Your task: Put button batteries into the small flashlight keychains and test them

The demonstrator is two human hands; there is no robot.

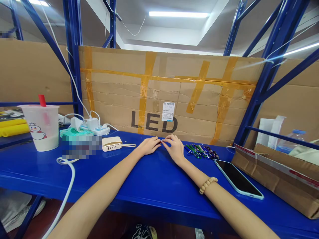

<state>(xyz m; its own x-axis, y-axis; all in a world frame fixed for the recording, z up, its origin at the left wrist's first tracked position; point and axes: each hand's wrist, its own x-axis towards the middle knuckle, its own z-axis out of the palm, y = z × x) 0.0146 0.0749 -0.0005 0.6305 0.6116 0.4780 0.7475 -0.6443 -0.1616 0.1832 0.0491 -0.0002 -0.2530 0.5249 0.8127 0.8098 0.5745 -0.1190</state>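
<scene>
Here, left hand [151, 145] beside right hand [173, 148]

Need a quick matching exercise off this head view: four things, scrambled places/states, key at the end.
1. small clips
2. phone
3. cup
4. beaded bracelet

A. flat on the table, screen dark
B. worn on the right forearm
C. red straw sticking up
D. multicoloured pile just right of the right hand

Pairs: 1-D, 2-A, 3-C, 4-B
</scene>
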